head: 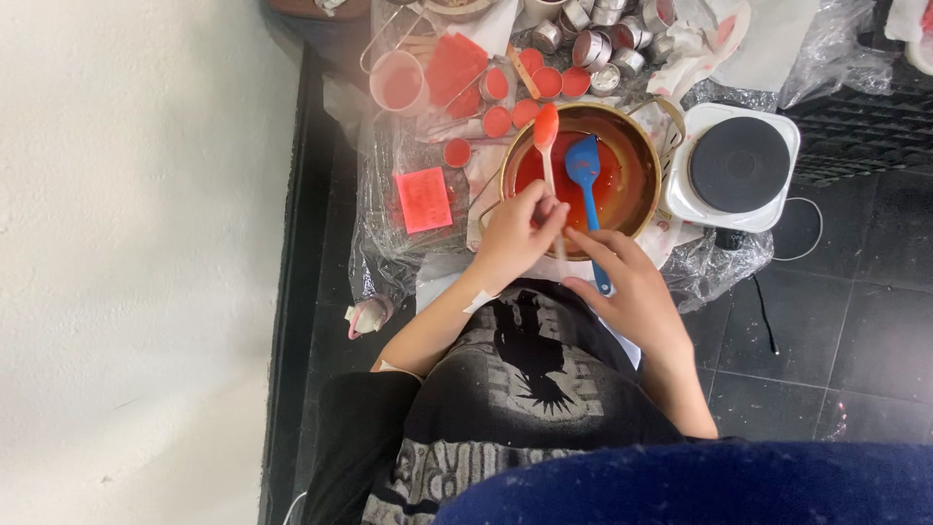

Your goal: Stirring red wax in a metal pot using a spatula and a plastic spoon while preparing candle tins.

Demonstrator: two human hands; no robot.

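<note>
I am holding a wooden spoon (546, 146) in my left hand (515, 238), fingers closed on its handle, and a blue spatula (584, 173) in my right hand (632, 287), fingers wrapped round it, both dipping into the pot (641, 160) of red liquid beside the hotplate (736, 165)

2 spatulas (583, 170) in pot (637, 136), hotplate (736, 165) right, tins (603, 44) behind

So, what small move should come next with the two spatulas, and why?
Probably scrape the orange spatula against the blue spatula over the pot: both hover above the red liquid, left hand and right hand holding them.
</note>
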